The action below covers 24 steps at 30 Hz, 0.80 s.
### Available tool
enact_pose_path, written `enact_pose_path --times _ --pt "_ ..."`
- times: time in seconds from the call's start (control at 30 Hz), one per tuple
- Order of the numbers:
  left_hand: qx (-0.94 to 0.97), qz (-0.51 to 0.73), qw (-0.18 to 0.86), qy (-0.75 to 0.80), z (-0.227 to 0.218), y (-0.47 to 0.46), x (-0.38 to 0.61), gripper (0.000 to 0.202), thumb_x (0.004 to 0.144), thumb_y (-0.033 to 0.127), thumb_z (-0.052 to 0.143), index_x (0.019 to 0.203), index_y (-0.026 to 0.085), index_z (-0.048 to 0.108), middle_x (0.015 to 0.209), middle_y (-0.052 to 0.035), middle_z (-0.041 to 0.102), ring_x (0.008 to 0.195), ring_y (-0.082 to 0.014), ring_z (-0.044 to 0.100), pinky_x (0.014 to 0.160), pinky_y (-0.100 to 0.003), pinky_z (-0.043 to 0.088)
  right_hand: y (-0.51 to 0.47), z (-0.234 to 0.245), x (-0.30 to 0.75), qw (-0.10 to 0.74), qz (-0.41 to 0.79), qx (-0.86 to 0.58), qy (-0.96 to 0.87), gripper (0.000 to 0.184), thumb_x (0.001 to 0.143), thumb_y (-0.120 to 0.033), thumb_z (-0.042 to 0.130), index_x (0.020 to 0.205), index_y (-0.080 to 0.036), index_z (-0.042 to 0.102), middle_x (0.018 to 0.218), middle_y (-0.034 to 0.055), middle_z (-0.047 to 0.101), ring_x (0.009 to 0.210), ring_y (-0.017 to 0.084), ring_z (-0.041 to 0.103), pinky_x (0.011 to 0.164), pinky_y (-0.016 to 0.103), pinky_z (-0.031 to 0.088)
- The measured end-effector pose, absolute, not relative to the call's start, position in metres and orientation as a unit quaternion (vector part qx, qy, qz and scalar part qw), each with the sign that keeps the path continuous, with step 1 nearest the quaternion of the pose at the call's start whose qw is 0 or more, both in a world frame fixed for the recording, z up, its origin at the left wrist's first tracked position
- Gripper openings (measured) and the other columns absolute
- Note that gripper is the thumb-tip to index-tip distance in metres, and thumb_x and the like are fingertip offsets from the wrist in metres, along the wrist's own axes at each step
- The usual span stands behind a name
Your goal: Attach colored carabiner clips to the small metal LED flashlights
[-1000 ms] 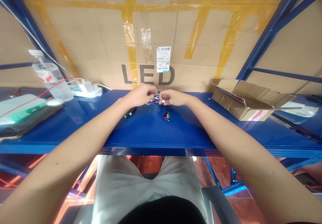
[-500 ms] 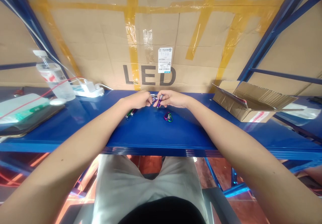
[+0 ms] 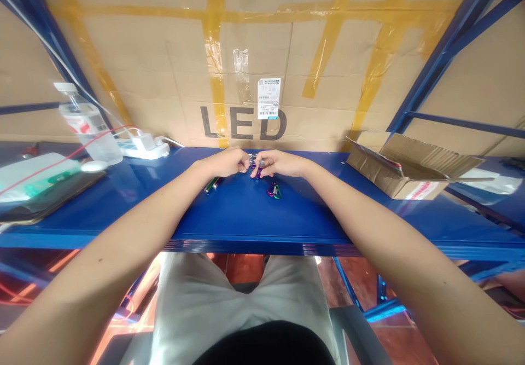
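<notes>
Both hands meet over the blue shelf (image 3: 246,217) near its back edge. My right hand (image 3: 283,163) pinches a small purple mini flashlight (image 3: 259,169), tip down. My left hand (image 3: 227,162) is closed, its fingertips on a small metal ring piece (image 3: 251,161) at the flashlight's top. Just in front of the right hand lie coloured carabiner clips (image 3: 273,190), purple and green. Green and red mini flashlights (image 3: 213,184) lie below the left hand.
An open cardboard box (image 3: 410,165) sits at the right. At the left stand a plastic bottle (image 3: 90,127), a white power strip (image 3: 141,145) and a flat pad (image 3: 36,184). A big taped carton marked LED (image 3: 241,124) closes the back.
The hands dropped slightly toward the shelf. The purple flashlight, barely showing a second ago, now sticks out below the right fingers, and the two hands have drawn close together again.
</notes>
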<state>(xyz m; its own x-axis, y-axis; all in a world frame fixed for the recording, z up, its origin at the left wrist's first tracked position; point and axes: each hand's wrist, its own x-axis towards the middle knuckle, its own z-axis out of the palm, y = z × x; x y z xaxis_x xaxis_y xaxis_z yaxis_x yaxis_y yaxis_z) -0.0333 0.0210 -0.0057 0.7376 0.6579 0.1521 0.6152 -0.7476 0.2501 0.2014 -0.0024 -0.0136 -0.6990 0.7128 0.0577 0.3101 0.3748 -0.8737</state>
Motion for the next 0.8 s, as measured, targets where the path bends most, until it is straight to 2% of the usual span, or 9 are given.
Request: enact_pose_path --times 0.17,0.27,0.5,0.63,0.8 --pt "0.928 0.109 0.112 0.339 -0.004 0.019 -0.035 0.022 0.077 0.017 0.057 0.087 0.018 0.077 0.085 -0.0042 0.076 0.075 -0.0165 0.065 0.071 -0.026 0.046 0.000 -0.011 0.205 0.217 0.428 -0.316 -0.819 0.021 0.075 -0.006 0.071 0.085 -0.018 0.058 0.109 0.0095 0.078 0.098 0.019 0.068 0.078 0.029 0.051" --pt "0.923 0.118 0.123 0.346 -0.002 0.017 -0.035 0.021 0.079 0.020 0.059 0.091 0.018 0.077 0.088 -0.0043 0.076 0.077 -0.0171 0.066 0.070 -0.026 0.046 0.000 -0.010 0.204 0.211 0.406 -0.312 -0.833 0.021 0.074 -0.003 0.069 0.085 -0.018 0.061 0.104 0.0070 0.078 0.097 0.018 0.068 0.085 0.032 0.052" --pt "0.925 0.097 0.139 0.339 -0.004 0.014 -0.032 0.022 0.081 0.023 0.064 0.096 0.020 0.080 0.084 -0.0029 0.078 0.073 -0.0168 0.065 0.070 -0.027 0.044 -0.004 -0.009 0.195 0.176 0.315 -0.300 -0.883 0.020 0.076 -0.002 0.063 0.085 -0.019 0.067 0.092 0.0017 0.073 0.084 0.017 0.065 0.079 0.030 0.051" --pt "0.920 0.091 0.138 0.355 -0.003 0.011 -0.031 0.022 0.082 0.023 0.064 0.097 0.019 0.080 0.084 -0.0028 0.077 0.071 -0.0163 0.065 0.067 -0.026 0.042 -0.007 -0.008 0.193 0.159 0.281 -0.303 -0.897 0.019 0.078 -0.003 0.059 0.085 -0.019 0.067 0.093 0.0022 0.071 0.084 0.016 0.063 0.078 0.029 0.049" --pt "0.925 0.136 0.055 0.351 0.006 0.000 -0.027 0.016 0.080 0.019 0.062 0.090 0.017 0.074 0.083 -0.0026 0.073 0.071 -0.0165 0.060 0.065 -0.028 0.042 -0.004 -0.006 0.197 0.175 0.271 -0.317 -0.892 0.023 0.075 0.000 0.058 0.085 -0.019 0.066 0.093 0.0026 0.072 0.085 0.018 0.063 0.079 0.030 0.048"
